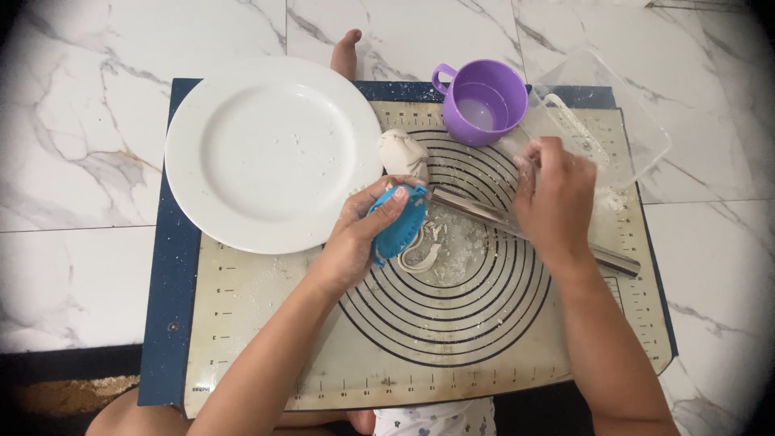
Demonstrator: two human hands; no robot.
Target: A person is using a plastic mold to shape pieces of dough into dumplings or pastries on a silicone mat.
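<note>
Head view: a marble floor is seen from above, with a work mat laid on it.
Mat: pale with dark rings and ruler marks along its edges, backed by a dark blue border; flour is scattered over its middle.
Plate: white and round, set on the mat's upper left corner, overlapping the blue border.
Clear container: a see-through plastic tub lying at the upper right, partly off the mat, dusted with flour inside.
Rolling pin: a slim metal rod laid slantwise across the rings, its middle hidden under the right hand.
Purple cup: placed at the mat's top edge, just beside the container, with some whitish liquid in it.
Right hand: held over the rolling pin near the container's rim, fingers curled together; what is pinched cannot be told.
Left hand: clamped around the blue dumpling press, which is folded closed just beside the plate's rim.
Dough lump: pale, resting between plate and cup.
Dough scraps: thin trimmings lying under the press.
</note>
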